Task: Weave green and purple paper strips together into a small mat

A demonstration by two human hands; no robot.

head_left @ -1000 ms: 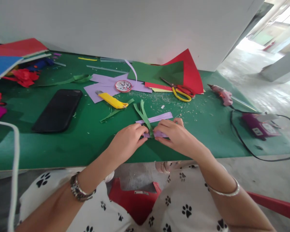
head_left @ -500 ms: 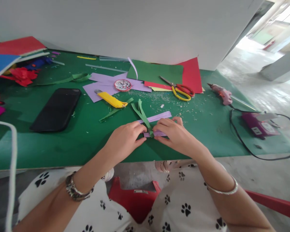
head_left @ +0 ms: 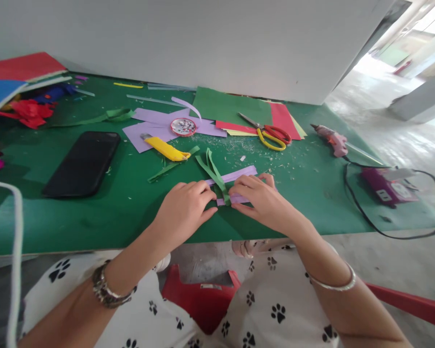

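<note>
My right hand (head_left: pixel 253 193) pinches a folded purple paper strip (head_left: pixel 223 202) near the table's front edge. A green paper strip (head_left: pixel 217 176) with loose upper ends lies across it, just left of those fingertips. Behind it, a second purple band (head_left: pixel 244 172) shows, and I cannot tell whether the two are joined. Beside the left end of the lower strip is my left hand (head_left: pixel 186 208), its thumb and curled fingers a little apart with nothing visible between them. A yellow box cutter (head_left: pixel 168 149) rests farther back, by another green strip (head_left: pixel 172 167).
Yellow-and-red-handled scissors (head_left: pixel 271 137) lie by the green sheet (head_left: pixel 232 106). A black phone (head_left: pixel 82 164) is at left. At right are a pink glue gun (head_left: pixel 333 140) and its cord (head_left: pixel 362 222). A round dish (head_left: pixel 183 127) sits on purple paper (head_left: pixel 137 137). A white panel (head_left: pixel 166 43) stands behind.
My left hand has shifted slightly left, off the end of the purple strip. My right hand stays put. The curled purple strip at the back has tipped over to the left.
</note>
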